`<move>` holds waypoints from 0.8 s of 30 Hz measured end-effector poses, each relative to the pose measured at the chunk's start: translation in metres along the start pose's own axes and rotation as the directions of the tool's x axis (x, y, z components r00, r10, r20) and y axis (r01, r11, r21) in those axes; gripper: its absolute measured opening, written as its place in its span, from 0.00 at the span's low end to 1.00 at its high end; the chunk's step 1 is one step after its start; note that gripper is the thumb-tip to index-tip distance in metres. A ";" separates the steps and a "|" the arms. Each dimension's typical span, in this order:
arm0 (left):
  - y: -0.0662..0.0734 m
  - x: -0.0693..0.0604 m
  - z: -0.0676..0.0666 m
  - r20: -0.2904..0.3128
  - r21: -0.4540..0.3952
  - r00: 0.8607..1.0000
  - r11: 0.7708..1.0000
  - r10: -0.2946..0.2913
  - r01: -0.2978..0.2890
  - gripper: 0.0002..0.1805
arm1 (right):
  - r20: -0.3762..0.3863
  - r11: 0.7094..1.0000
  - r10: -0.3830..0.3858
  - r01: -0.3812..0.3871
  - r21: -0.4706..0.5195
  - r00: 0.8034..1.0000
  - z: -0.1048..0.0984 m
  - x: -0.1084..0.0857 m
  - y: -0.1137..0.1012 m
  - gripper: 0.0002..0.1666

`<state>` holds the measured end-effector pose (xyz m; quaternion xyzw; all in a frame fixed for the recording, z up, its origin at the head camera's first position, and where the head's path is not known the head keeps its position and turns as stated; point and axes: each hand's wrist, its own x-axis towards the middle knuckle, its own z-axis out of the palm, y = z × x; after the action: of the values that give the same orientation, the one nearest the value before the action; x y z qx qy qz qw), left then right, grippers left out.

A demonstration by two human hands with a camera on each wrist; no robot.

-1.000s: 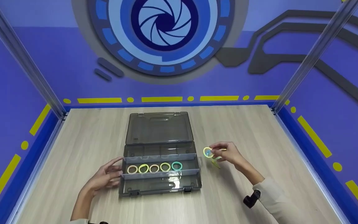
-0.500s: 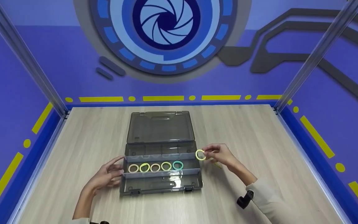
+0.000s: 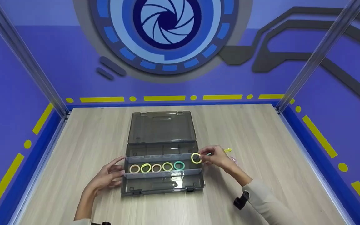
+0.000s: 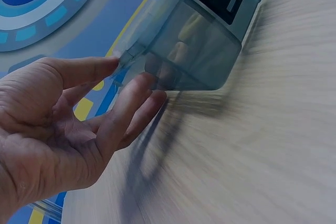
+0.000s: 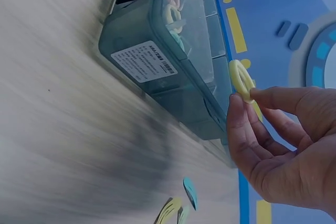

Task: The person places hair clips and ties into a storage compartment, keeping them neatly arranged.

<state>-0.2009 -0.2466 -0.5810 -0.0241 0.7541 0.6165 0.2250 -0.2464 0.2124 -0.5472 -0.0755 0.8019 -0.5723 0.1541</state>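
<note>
A grey see-through box (image 3: 162, 184) lies with its lid (image 3: 162, 127) folded back. Its middle compartment holds a row of several rings, among them a teal one (image 3: 179, 165) at the right end. The left hand (image 3: 105, 176) touches the box's left side with fingertips, fingers relaxed; the left wrist view shows this hand (image 4: 89, 124) at the box corner. Between thumb and fingers the right hand (image 3: 216, 157) pinches a yellow ring (image 3: 196, 158) over the right end of the middle compartment. The right wrist view shows the pinched ring (image 5: 241, 81) above the box edge (image 5: 197, 85).
Right of the box, partly behind the right hand, small hair clips lie on the table: a yellow one (image 3: 227, 150) and a pink one (image 3: 234, 160). A teal clip (image 5: 190, 191) shows in the right wrist view. Blue panels and metal posts surround the table.
The right hand has moved left with the yellow ring, from beside the box to over its right end, uncovering clips behind it. The left hand has stayed at the box's left side.
</note>
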 end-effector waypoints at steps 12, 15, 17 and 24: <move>-0.001 -0.001 0.001 -0.009 -0.003 1.000 1.000 -0.005 0.005 0.39 | -0.027 0.990 -0.083 0.080 -0.117 0.996 0.019 0.001 0.000 0.11; -0.001 -0.001 0.002 -0.011 -0.007 1.000 1.000 -0.003 0.003 0.38 | -0.035 0.978 -0.121 0.113 -0.177 0.992 0.023 0.003 -0.001 0.09; -0.002 -0.001 0.002 -0.014 -0.008 1.000 1.000 0.000 0.000 0.38 | -0.037 0.963 -0.148 0.135 -0.234 0.988 0.026 0.004 -0.002 0.08; -0.003 -0.002 0.002 -0.012 -0.005 1.000 1.000 0.014 -0.014 0.39 | -0.032 0.835 -0.278 0.225 -0.503 0.960 0.039 0.007 -0.007 0.05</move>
<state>-0.1980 -0.2461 -0.5829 -0.0229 0.7542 0.6197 0.2160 -0.2406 0.1734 -0.5534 -0.1875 0.9112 -0.3666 0.0114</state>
